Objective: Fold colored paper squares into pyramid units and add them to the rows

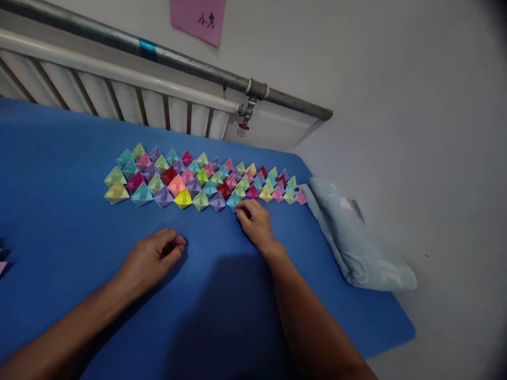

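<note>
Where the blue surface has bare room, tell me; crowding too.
Bare: between the left hand and the paper at the picture's left edge; between left hand and right hand, this side of the origami; between the right forearm and the cloth.
Crowded: the origami, packed tight, right hand at its near edge, cloth close by its right end.

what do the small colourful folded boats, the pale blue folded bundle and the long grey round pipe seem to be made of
Small colourful folded boats: likely matte paper, from the crisp creases and thin edges.
Pale blue folded bundle: probably soft fabric with a dull finish, given its thick, rounded folds.
Long grey round pipe: apparently metal, judging by its low sheen.
</note>
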Available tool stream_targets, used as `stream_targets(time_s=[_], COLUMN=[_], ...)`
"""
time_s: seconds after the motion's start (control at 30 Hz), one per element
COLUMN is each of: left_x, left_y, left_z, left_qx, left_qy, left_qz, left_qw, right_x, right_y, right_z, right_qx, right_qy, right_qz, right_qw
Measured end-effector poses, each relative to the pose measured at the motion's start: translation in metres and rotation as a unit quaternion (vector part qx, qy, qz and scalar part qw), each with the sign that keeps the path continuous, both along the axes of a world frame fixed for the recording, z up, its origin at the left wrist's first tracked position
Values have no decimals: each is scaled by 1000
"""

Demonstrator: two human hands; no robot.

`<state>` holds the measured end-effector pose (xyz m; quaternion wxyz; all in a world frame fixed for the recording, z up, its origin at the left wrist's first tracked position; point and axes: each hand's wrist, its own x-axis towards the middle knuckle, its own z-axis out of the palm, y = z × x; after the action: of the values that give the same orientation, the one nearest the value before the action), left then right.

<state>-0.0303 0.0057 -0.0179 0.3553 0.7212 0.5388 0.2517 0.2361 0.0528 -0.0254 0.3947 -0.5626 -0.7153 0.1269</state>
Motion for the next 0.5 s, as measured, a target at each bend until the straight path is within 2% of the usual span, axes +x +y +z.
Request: stream_targets(time_s=[0.13,0.27,0.5], left_x=[0,-1,-1], left_y=[0,1,1], left_z=[-2,-4,-5], left_qx=[-3,-4,-8], left_qy=[-1,-1,-1], left_qz=[2,2,3], left_qw=[1000,1000,1000], right_x=[2,4,1], right_y=[-1,-3,-3], right_z=[-1,0,0], right_qx=[-27,-33,-52], right_qy=[36,7,-53], right_qz=[-38,-76,-65], right_qw=[998,997,995])
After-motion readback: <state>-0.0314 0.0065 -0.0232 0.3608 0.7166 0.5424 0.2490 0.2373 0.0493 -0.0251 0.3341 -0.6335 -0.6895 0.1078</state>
